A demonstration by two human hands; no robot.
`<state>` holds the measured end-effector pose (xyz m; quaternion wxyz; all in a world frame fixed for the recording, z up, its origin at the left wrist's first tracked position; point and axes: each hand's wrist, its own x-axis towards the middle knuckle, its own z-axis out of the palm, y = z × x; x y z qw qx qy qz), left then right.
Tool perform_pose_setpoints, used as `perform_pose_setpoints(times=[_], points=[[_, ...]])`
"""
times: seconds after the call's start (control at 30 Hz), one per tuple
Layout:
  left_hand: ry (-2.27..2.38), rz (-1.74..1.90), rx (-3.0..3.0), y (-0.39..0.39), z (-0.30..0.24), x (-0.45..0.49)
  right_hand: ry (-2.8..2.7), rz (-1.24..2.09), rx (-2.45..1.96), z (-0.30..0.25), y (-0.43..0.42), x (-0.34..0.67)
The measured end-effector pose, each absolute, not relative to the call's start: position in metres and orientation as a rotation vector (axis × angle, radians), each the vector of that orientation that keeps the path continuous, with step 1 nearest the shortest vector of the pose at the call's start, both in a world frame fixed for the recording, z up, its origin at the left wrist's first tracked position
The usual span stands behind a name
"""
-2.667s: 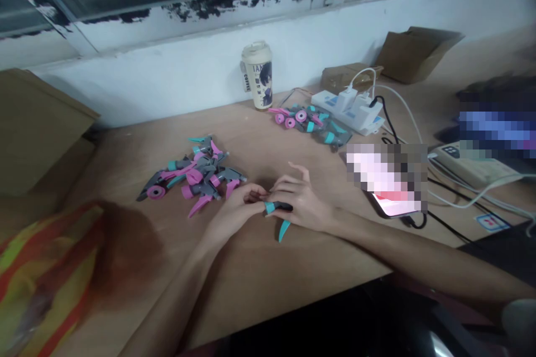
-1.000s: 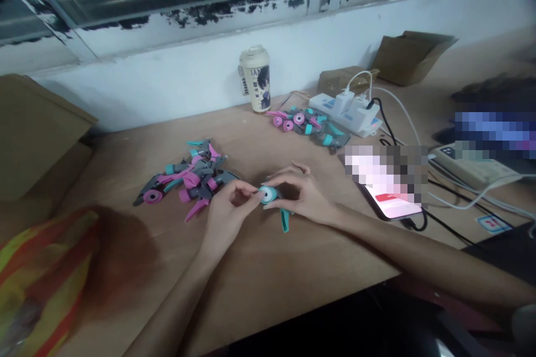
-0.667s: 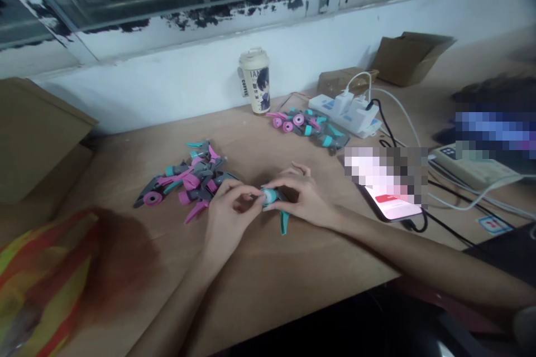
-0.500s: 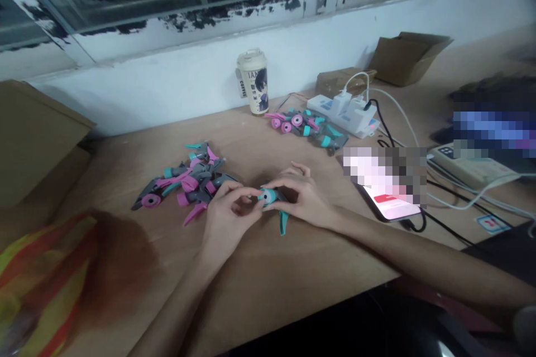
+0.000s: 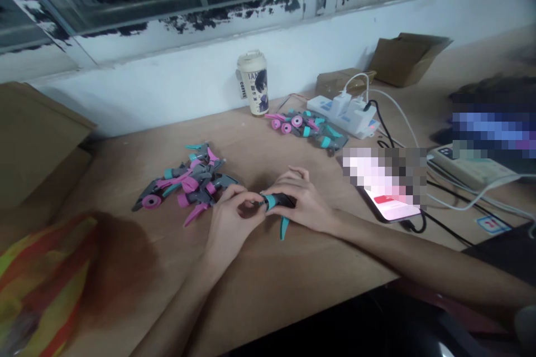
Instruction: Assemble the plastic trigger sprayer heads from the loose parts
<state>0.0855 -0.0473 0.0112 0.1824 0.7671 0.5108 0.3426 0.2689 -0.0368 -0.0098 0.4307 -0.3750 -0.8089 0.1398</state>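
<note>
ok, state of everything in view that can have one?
Spray head: held, left grip at collar end, right grip around body
Near pile: loosely heaped
Far pile: loosely heaped
Tumbler: upright, lid on
Power strip: plugs inserted
Phone: screen lit, cable attached
Far-right carton: closure unclear
Striped bag: blurred, can't tell

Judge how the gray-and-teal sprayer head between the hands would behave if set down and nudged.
The sprayer head looks like molded plastic, so probably stiff and light. Its rounded collar might let it roll, but the jutting trigger would likely stop it.
</note>
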Motion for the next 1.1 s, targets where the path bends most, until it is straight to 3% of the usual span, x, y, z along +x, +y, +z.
perform_pose_setpoints(times=[0.6, 1.1], points=[[1.349, 1.044, 1.886, -0.06, 0.012, 0.093, -1.909, 0.313, -0.983, -0.013, -0.034, 0.268], [1.442, 1.106, 2.026, -0.059, 0.008, 0.089, -1.894, 0.355, -1.001, -0.014, -0.037, 0.264]])
